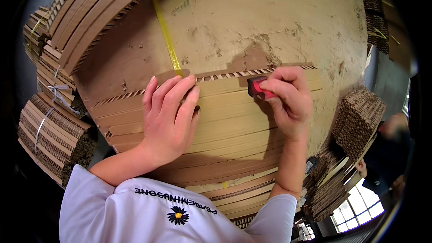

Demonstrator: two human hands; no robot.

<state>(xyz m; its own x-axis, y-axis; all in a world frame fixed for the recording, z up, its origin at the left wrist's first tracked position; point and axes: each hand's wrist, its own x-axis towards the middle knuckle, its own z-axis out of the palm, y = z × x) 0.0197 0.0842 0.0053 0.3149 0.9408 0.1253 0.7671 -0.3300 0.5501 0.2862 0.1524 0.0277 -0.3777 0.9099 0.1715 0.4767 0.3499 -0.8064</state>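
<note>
A row of brown honeycomb cardboard strips [225, 126] lies side by side in front of me, their far edge showing open cells. My left hand [171, 112] rests palm down on the left part of these strips, fingers apart, holding nothing. Its fingertips reach the far edge, beside the lower end of a yellow band [165, 33]. Farther right, my right hand [288, 99] grips a small red and black block-shaped tool [258, 87] between thumb and fingers, over the strips near their far edge. The underside of the tool is hidden.
The strips lie on a scuffed tan surface [288, 13]. A stack of honeycomb cardboard [110, 2] stands at the far left, with tied bundles [56, 135] below it. More cardboard [360, 114] is piled at right, near another person [389, 153].
</note>
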